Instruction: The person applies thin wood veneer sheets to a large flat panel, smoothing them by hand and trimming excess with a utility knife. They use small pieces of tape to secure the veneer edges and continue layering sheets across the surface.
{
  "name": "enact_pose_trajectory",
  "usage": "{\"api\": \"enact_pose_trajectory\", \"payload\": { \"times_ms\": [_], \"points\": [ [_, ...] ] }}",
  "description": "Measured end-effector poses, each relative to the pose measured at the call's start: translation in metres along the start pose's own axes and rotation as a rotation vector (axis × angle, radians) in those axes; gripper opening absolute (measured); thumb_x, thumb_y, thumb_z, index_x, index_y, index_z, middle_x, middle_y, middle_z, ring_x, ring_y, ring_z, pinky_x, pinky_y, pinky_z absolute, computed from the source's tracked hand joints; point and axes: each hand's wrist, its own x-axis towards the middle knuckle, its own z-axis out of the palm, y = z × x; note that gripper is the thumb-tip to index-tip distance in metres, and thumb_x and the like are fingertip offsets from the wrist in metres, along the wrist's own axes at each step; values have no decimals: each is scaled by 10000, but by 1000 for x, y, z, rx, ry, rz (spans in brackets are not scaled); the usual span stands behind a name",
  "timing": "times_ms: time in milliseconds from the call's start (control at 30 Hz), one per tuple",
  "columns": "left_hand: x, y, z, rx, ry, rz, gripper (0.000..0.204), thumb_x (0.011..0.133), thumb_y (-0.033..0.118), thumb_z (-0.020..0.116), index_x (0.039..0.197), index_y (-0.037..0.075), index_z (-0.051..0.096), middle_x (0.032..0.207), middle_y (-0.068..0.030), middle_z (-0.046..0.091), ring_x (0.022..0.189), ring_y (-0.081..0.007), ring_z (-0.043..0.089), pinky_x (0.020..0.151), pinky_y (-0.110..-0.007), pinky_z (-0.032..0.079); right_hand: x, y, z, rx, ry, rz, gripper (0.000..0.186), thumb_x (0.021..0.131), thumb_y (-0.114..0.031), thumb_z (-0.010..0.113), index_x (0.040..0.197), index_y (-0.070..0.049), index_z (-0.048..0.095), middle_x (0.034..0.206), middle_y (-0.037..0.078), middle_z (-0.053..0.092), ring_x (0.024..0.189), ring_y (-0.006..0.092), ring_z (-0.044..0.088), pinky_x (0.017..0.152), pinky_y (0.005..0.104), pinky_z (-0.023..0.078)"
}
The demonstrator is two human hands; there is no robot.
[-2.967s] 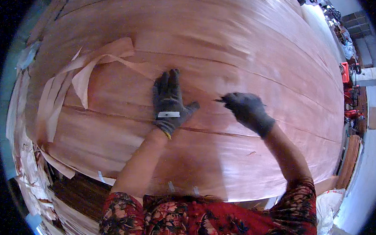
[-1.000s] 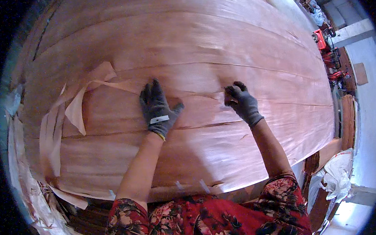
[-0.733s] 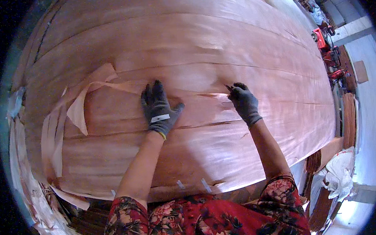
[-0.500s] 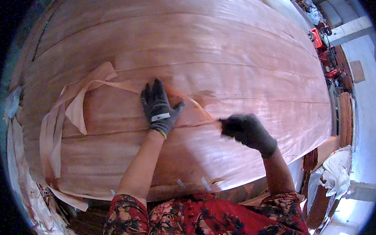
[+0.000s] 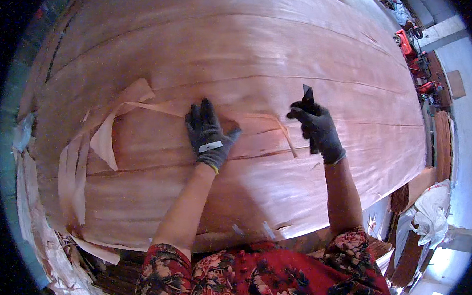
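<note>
A broad reddish-brown wood veneer sheet (image 5: pixel 188 54) spreads before me, with long seams across it. Gloved in grey, my left hand (image 5: pixel 209 132) lies flat on it, fingers stretched out, over a thin veneer strip (image 5: pixel 154 105). That strip curls away to the left, and its narrow torn end (image 5: pixel 284 130) pokes out right of the hand. My right hand (image 5: pixel 320 128), in a dark grey glove, is closed round a black-handled knife (image 5: pixel 308 95) with its blade pointing up and away. The knife is raised beside the strip's end, apart from it.
More loose veneer strips (image 5: pixel 72 180) hang toward the left edge. Stacked veneer scraps (image 5: pixel 60 263) stand at lower left. A white plastic bag (image 5: pixel 430 212) sits on stacks at the right, with red machinery (image 5: pixel 410 53) beyond.
My right hand has lifted away from the strip and turned the knife upward; the strip's end now lies free on the sheet. My left hand stays flat in about the same place.
</note>
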Motion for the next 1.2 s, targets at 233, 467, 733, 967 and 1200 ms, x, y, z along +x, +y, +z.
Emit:
{"api": "enact_pose_trajectory", "payload": {
  "times_ms": [233,467,733,967,1200],
  "points": [
    [1,0,-2,-1,-1,8,1009,691,527,685,1426,-24,269,1406,-254,366,1334,-385,301,1126,-503,166,18,32,8,-575,55,-158,295,793,-225,707,962,12,659,817,156,692,691,187,652,645,326,495],
    [2,0,-3,7,-2,28,1008,691,522,689,1425,-22,264,1406,-266,356,1328,-388,306,1121,-506,181,5,39,9,-807,125,-331,356,778,-205,712,1076,-44,600,1022,147,649,867,295,651,717,374,519],
    [0,-1,-3,-4,4,9,1033,683,554,686,1431,-16,260,1413,-259,350,1337,-380,295,1124,-505,178,-23,36,13,-818,233,-316,821,713,-479,752,1287,-1,411,1063,239,613,952,380,625,727,435,512],
    [2,-3,-2,-12,-10,12,1062,675,570,686,1441,-14,238,1427,-250,339,1346,-373,288,1128,-505,171,-41,41,39,-882,297,-190,679,801,-400,690,1301,-49,396,834,196,666,731,372,654,584,441,511],
    [1,-8,9,2,38,60,1046,682,545,691,1440,-17,241,1419,-229,357,1348,-369,289,1121,-517,172,-75,40,62,-740,-94,-494,170,867,-208,595,1015,-137,639,865,111,650,714,325,640,588,422,522]
  ]
}}
